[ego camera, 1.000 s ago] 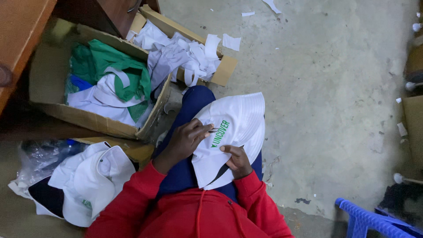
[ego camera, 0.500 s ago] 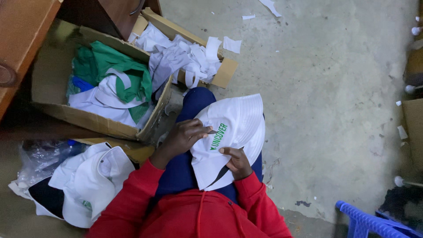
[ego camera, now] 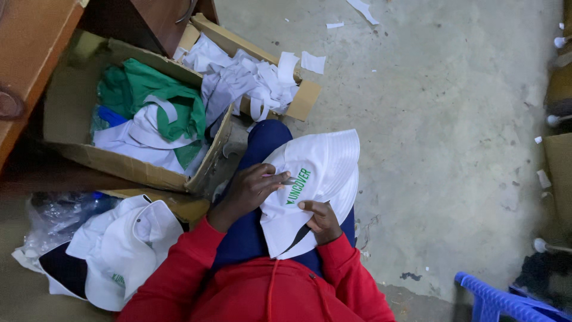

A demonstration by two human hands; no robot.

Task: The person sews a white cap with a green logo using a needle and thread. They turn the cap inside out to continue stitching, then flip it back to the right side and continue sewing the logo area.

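A white bucket hat [ego camera: 325, 164] with green print lies on my lap, over my blue trousers. My left hand [ego camera: 250, 191] rests on the hat's left side, its fingers pinched on a small thin grey tool [ego camera: 287, 180] whose tip touches the hat beside the print. My right hand [ego camera: 322, 219] grips the lower part of the hat, with the thumb on top just below the print. Red sleeves cover both my arms.
An open cardboard box [ego camera: 71, 149] at the left holds green and white cloth. A second box [ego camera: 307, 98] behind it holds white scraps. More white hats [ego camera: 128, 250] lie on plastic at the lower left. A blue plastic stool [ego camera: 494, 298] stands at the lower right on the concrete floor.
The hat has turned slightly under my hands, and my left hand with the tool has shifted a little along the green print. My right hand keeps its grip.
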